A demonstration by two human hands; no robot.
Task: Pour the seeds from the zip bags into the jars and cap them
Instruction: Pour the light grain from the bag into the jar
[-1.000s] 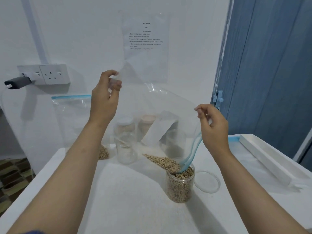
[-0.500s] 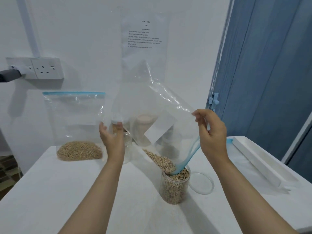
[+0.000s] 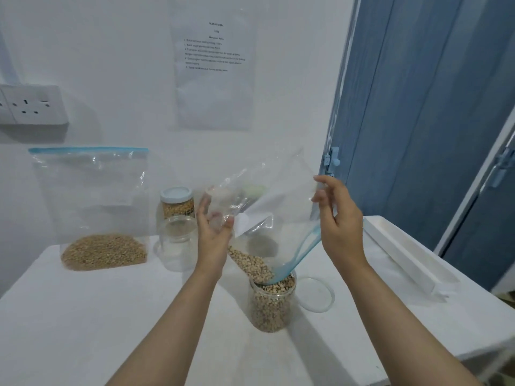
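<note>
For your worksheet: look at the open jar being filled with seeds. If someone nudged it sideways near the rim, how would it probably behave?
The open jar is packed with seeds almost to its rim, so it is probably heavy for its size and would tend to slide rather than tip. It has no cap; its lid lies beside it, so a hard shove could spill the top seeds. The clear wall looks stiff.

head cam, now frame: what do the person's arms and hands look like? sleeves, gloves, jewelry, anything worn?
Both forearms are bare up to the bottom frame edge, with no sleeve in view. The left hand and right hand wear no gloves; no rings, watch or wristbands are visible. No markings or cables show on either arm.
</note>
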